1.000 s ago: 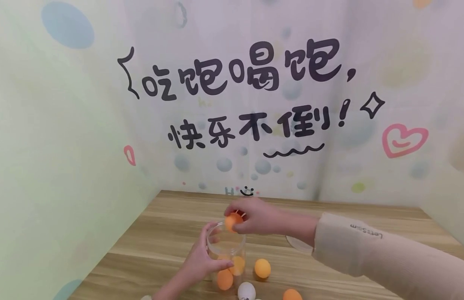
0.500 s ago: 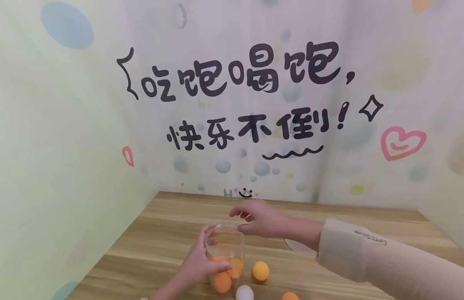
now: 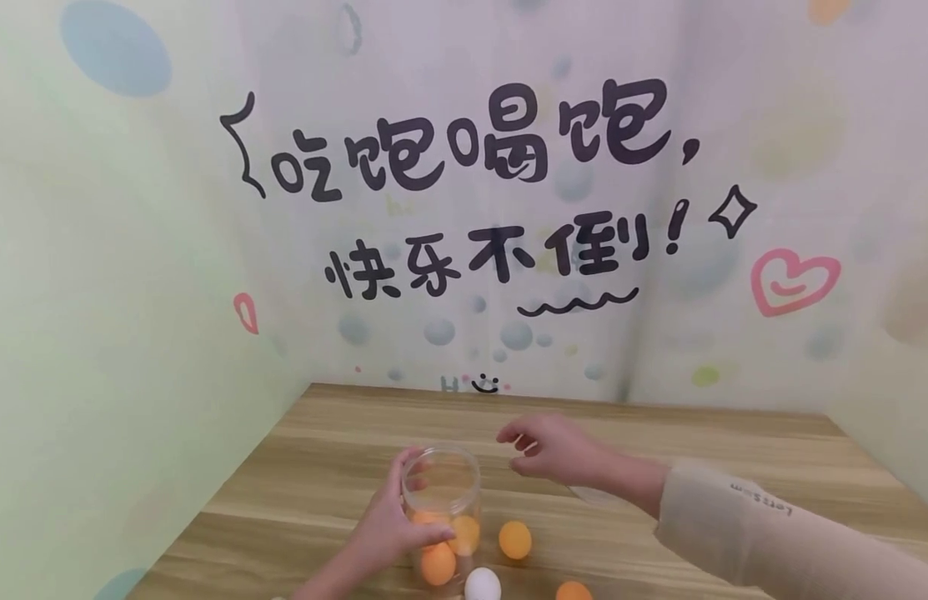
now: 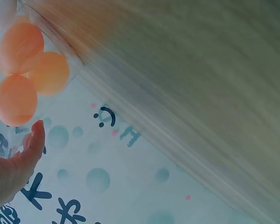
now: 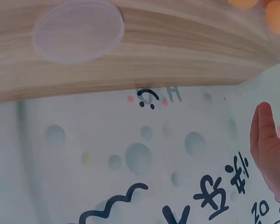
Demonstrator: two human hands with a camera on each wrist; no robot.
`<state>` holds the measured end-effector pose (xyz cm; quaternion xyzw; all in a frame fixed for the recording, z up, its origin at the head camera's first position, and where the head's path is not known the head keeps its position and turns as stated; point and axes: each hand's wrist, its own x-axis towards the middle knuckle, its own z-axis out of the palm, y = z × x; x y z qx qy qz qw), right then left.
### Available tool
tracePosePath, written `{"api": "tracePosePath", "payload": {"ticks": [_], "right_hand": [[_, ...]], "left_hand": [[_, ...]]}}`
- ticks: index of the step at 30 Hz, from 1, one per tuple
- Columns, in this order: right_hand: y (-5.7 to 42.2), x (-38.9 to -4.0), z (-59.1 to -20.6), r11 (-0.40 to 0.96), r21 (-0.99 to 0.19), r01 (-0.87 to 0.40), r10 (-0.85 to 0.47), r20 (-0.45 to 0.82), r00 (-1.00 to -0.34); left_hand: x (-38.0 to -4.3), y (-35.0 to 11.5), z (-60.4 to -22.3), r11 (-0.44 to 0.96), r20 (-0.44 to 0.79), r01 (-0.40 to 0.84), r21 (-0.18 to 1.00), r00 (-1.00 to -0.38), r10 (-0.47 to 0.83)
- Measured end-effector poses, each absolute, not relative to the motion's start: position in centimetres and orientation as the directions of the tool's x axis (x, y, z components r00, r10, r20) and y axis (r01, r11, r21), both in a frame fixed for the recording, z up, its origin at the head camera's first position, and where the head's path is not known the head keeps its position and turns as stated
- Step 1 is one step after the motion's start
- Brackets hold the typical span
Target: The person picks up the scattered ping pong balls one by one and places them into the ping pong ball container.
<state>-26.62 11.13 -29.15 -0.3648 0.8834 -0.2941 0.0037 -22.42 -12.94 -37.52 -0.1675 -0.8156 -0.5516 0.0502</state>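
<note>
In the head view my left hand (image 3: 384, 517) holds a clear, open-topped plastic jar (image 3: 473, 500) on the table, fingers round its far side and thumb across its front. Several orange ping-pong balls (image 3: 438, 564) lie in its lower part. The left wrist view shows these balls (image 4: 21, 46) above the thumb side of the hand (image 4: 18, 168). My right hand (image 3: 557, 450), holding nothing, hovers to the right of the jar with loosely bent fingers. Beside the jar sit a yellow-orange ball (image 3: 515, 540), a white ball (image 3: 482, 585) and an orange ball (image 3: 574, 592), cut by the frame's edge.
A flat, round translucent lid (image 5: 79, 32) lies on the wooden table (image 3: 343, 433), partly hidden by my right arm in the head view. Printed curtains (image 3: 501, 333) enclose the table's back and sides.
A second ago my right hand held an orange ping-pong ball at the jar's mouth. It let the ball go there, then moved away to the right. The left hand keeps its hold.
</note>
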Motion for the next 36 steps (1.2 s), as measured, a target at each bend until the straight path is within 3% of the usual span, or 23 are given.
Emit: {"api": "tracePosePath", "payload": {"ticks": [7, 16, 23, 29, 36], "right_hand": [[11.5, -26.6, -33.8, 0.588, -0.579, -0.565, -0.651, 0.075, -0.755], [11.1, -26.4, -37.8, 0.580, -0.512, -0.633, -0.715, 0.051, -0.697], [11.2, -26.2, -38.5, 0.584, -0.550, -0.597, -0.699, 0.033, -0.714], [11.2, -26.4, -38.3, 0.566, -0.508, -0.649, -0.718, 0.082, -0.691], [11.7, -26.9, -36.7, 0.535, -0.566, -0.627, -0.713, 0.095, -0.694]], "left_hand": [[-22.4, -13.0, -37.3, 0.330, 0.270, 0.334, 0.883, -0.936, 0.226], [-22.5, -13.0, -37.1, 0.308, 0.263, 0.325, 0.894, -0.938, 0.225], [-22.6, -13.0, -37.1, 0.310, 0.248, 0.311, 0.898, -0.942, 0.226], [-22.7, -13.1, -37.1, 0.322, 0.249, 0.313, 0.893, -0.942, 0.223], [-22.7, -13.0, -37.1, 0.318, 0.261, 0.327, 0.890, -0.937, 0.231]]}}
